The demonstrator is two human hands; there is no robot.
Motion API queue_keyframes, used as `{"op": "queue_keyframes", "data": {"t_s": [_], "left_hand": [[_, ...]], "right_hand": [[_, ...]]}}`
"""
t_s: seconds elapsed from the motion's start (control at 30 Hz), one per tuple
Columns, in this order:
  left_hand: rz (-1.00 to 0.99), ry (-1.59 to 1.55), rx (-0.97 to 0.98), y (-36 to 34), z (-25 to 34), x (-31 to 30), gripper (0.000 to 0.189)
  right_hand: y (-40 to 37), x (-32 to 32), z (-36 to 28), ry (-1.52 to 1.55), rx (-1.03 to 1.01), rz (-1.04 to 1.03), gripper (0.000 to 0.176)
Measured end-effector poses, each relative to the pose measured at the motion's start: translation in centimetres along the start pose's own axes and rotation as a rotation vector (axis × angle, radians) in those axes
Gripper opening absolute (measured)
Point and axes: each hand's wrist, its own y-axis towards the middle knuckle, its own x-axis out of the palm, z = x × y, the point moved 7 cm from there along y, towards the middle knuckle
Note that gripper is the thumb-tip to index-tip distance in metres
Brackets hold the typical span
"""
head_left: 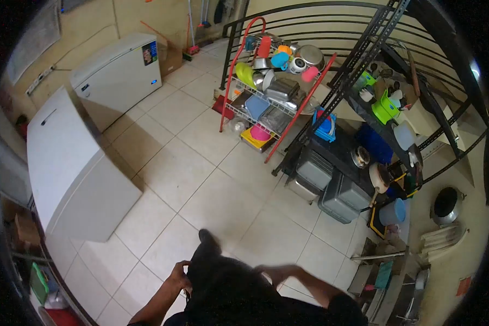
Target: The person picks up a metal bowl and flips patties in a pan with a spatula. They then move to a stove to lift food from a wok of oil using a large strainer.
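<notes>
And the dark clothing [228, 290] sits right between left hand [180, 277] and right hand [277, 273], each at its edge; can't tell whether they're gripping!

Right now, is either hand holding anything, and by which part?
Can't tell: left hand and right hand are at the dark clothes, both partly hidden; any grip is unclear.
</notes>
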Motion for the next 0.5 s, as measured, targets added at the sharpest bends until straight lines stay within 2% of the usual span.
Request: {"op": "queue_keyframes", "data": {"t_s": [0.03, 0.07, 0.1, 0.13, 0.2, 0.23, 0.3, 0.33, 0.43, 0.47, 0.5], "left_hand": [[-0.007, 0.011, 0.003, 0.5, 2.1, 1.0, 0.066], [-0.017, 0.036, 0.014, 1.9, 4.9, 1.8, 0.065], [-0.013, 0.062, 0.009, 3.2, 6.5, 1.6, 0.064], [0.004, 0.089, -0.007, 3.8, 7.4, 1.9, 0.064], [-0.216, 0.007, 0.009, 6.7, 10.2, 2.3, 0.075], [-0.179, -0.049, 0.002, 7.9, 11.2, 1.4, 0.073], [-0.134, -0.093, 0.003, 6.4, 14.3, 3.9, 0.072], [-0.09, 0.306, 0.242, 2.4, 16.1, 6.4, 0.065], [0.153, -0.104, 0.013, 4.1, 19.8, 12.8, 0.054], [0.147, -0.128, 0.044, 4.7, 20.7, 14.3, 0.053], [0.14, -0.153, 0.075, 5.2, 21.5, 15.9, 0.052]], "right_hand": [[0.6, -4.9, -0.1, 0.145, 0.234, -0.137, 0.093], [1.3, -11.0, -0.8, 0.029, 0.442, -0.13, 0.081], [1.7, -17.2, -1.4, 0.007, 0.437, 0.078, 0.071], [1.4, -23.0, 0.3, -0.038, 0.379, 0.309, 0.064], [0.3, -36.0, -2.4, -0.315, 0.277, 0.601, 0.058], [-0.4, -41.5, -4.3, -0.193, 0.319, 0.727, 0.053], [-1.5, -51.7, -5.9, 0.083, 0.161, 0.872, 0.055], [-2.0, -56.7, -6.4, 0.066, 0.062, 0.947, 0.052], [-3.5, -71.4, -5.5, -0.039, -0.139, 1.203, 0.052], [-4.2, -76.4, -3.0, 0.203, -0.207, 1.243, 0.051], [-5.1, -80.5, -4.3, 0.066, -0.283, 1.365, 0.05]]}}
